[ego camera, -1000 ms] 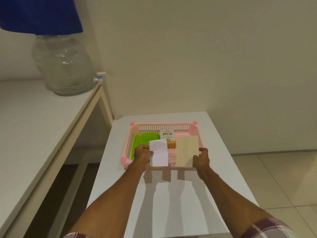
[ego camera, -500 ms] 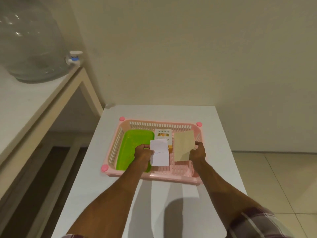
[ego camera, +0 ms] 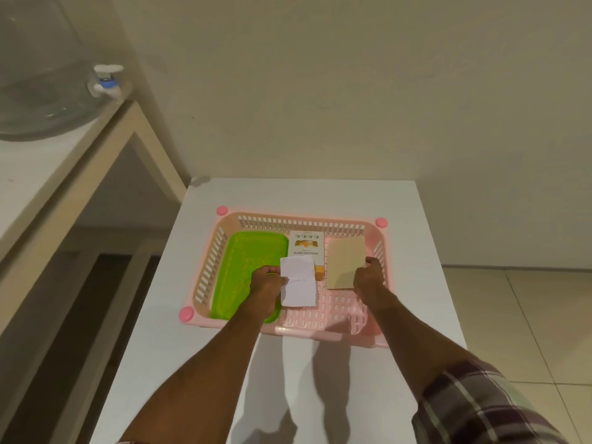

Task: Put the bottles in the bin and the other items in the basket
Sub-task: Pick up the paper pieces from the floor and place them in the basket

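Both hands are working over the pink basket (ego camera: 381,248), which is sitting at centre frame on the white worktop (ego camera: 320,395). The left hand (ego camera: 266,283) is pinching a white slip of paper (ego camera: 298,282) at its left edge, holding it above the basket floor. The right hand (ego camera: 368,277) is gripping the right edge of a tan card (ego camera: 344,262), fingers curled around it; the card is hanging over the right part of the basket, and whether it is touching the floor cannot be told.

Already lying in the basket: a green tray (ego camera: 246,267) filling the left part, and a small printed box (ego camera: 306,248) at the far middle.

Progress judgement: the non-bottle items appear nearly sorted, with paper and card being the last two, not yet released. No bottles and no bin are showing anywhere in frame, so that half of the task cannot be assessed. A large clear water jug (ego camera: 35,75) is standing on a separate counter at upper left.
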`<state>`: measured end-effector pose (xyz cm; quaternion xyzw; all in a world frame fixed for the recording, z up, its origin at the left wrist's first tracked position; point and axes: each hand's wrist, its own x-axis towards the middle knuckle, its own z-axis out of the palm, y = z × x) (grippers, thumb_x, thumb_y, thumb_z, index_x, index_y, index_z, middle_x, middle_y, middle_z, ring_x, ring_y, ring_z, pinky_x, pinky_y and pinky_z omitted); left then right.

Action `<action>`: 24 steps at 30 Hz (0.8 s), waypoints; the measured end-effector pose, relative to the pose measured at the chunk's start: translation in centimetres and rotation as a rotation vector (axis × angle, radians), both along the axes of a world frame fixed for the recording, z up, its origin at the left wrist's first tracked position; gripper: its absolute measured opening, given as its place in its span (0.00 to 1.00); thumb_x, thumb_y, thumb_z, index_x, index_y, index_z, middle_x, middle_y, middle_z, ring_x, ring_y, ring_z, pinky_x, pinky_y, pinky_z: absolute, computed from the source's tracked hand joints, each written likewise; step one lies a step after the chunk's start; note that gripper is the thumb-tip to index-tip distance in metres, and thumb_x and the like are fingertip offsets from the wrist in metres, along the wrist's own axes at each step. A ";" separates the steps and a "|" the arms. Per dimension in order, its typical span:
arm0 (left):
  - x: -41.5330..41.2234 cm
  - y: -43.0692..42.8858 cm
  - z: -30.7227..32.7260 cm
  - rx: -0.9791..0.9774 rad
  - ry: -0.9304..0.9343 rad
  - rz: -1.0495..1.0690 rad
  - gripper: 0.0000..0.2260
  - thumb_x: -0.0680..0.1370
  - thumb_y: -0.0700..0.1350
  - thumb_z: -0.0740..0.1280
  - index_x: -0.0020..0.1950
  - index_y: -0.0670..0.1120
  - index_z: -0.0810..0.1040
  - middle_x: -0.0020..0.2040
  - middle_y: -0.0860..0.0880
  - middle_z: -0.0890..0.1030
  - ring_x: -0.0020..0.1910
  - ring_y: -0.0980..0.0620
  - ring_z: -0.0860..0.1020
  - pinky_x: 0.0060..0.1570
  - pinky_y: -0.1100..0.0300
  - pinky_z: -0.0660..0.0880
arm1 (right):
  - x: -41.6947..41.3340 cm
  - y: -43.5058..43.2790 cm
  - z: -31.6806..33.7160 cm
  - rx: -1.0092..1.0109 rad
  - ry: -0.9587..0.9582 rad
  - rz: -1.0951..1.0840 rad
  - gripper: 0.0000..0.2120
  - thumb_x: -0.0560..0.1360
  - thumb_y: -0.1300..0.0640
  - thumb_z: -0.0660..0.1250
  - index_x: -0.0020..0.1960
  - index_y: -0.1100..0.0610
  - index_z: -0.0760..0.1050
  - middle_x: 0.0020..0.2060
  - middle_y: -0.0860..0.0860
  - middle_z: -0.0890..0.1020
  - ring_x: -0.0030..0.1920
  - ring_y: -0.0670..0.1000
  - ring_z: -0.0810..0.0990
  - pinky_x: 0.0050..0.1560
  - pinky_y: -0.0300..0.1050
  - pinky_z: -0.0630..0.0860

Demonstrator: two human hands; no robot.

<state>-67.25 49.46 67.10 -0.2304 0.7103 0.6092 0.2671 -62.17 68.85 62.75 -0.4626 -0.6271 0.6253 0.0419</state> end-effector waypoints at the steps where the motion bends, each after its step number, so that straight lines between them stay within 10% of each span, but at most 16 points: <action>1: -0.1 0.0 -0.1 0.004 0.001 -0.001 0.10 0.73 0.26 0.64 0.51 0.38 0.74 0.58 0.32 0.78 0.47 0.41 0.77 0.40 0.55 0.73 | 0.2 -0.1 0.1 0.030 0.025 0.028 0.10 0.79 0.69 0.59 0.57 0.59 0.66 0.46 0.53 0.76 0.42 0.54 0.78 0.29 0.37 0.79; 3: -0.2 0.0 -0.3 0.010 -0.004 -0.007 0.11 0.73 0.26 0.64 0.51 0.38 0.74 0.58 0.32 0.78 0.48 0.41 0.77 0.39 0.55 0.74 | 0.4 -0.3 0.0 0.103 0.026 0.092 0.10 0.79 0.68 0.59 0.60 0.64 0.68 0.49 0.58 0.77 0.40 0.53 0.77 0.25 0.33 0.75; 9: -0.1 0.4 0.1 0.030 -0.004 -0.034 0.13 0.73 0.26 0.64 0.56 0.34 0.74 0.58 0.32 0.78 0.48 0.41 0.77 0.42 0.52 0.75 | 1.5 -1.8 0.2 0.360 -0.166 0.113 0.19 0.77 0.60 0.64 0.67 0.62 0.67 0.61 0.58 0.76 0.60 0.59 0.77 0.59 0.53 0.78; 15: 0.3 0.8 1.6 0.028 0.012 -0.066 0.12 0.72 0.27 0.68 0.54 0.37 0.75 0.58 0.35 0.79 0.49 0.38 0.79 0.40 0.51 0.77 | 2.0 -3.9 1.8 -0.001 0.073 0.126 0.17 0.74 0.48 0.70 0.55 0.59 0.75 0.48 0.56 0.82 0.43 0.53 0.80 0.40 0.44 0.77; 24: 0.2 -0.4 2.4 0.013 0.052 -0.112 0.09 0.72 0.29 0.70 0.50 0.38 0.75 0.56 0.34 0.80 0.48 0.40 0.79 0.49 0.44 0.78 | 2.9 -5.3 2.2 0.031 0.095 0.152 0.10 0.72 0.63 0.73 0.51 0.63 0.75 0.48 0.59 0.83 0.45 0.57 0.82 0.39 0.47 0.81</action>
